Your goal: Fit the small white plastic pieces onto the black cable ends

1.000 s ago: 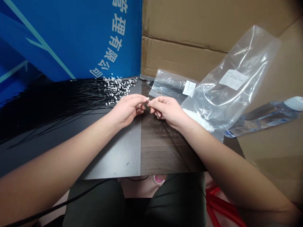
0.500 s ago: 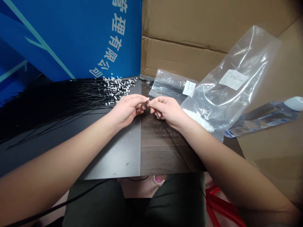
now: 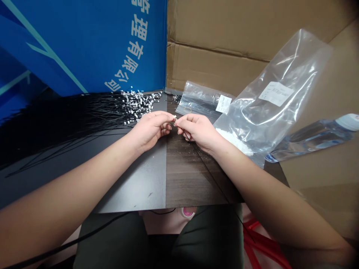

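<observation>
My left hand (image 3: 153, 130) pinches a small white connector (image 3: 175, 117) between thumb and forefinger. Fingertip to fingertip with it, my right hand (image 3: 198, 130) is closed on a thin black wire (image 3: 209, 171), which trails down past my right wrist and over the table's front edge. The wire's end meets the connector between my fingers; whether it sits inside cannot be made out. Behind my left hand lies a large heap of black wires (image 3: 70, 117) with white connectors (image 3: 140, 102) on their ends.
A clear bag of small white pieces (image 3: 235, 142) leans at the right, its upper part (image 3: 301, 71) standing up. Behind my hands lies a flat labelled plastic bag (image 3: 203, 100) of black wires. A water bottle (image 3: 314, 140) lies at the right. Cardboard (image 3: 218, 30) and a blue panel (image 3: 92, 41) wall the back.
The view has shifted very slightly. Both hands keep the same pinch on the connector and the wire, with no other visible change.
</observation>
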### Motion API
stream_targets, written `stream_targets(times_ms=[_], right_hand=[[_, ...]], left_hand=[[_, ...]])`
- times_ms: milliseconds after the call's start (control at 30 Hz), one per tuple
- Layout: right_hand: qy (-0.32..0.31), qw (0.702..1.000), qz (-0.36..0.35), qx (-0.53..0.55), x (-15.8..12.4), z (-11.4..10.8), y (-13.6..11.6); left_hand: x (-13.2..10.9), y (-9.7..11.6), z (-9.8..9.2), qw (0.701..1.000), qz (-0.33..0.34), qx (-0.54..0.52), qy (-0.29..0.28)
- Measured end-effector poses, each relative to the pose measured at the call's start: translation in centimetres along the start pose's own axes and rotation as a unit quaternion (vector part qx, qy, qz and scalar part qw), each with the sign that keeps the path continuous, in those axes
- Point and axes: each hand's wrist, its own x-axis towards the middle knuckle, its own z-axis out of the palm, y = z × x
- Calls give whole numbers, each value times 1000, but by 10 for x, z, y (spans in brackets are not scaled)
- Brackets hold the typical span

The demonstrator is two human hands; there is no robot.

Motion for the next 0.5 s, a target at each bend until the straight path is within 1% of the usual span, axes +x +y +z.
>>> stream_targets(times_ms=[267, 500], right_hand=[[0, 1000, 6, 7, 0, 0, 1], [8, 1000, 14, 11, 1, 1, 2]], left_hand=[[1, -2, -1, 1000, 6, 12, -1], [1, -4, -3, 998, 48, 36, 0]])
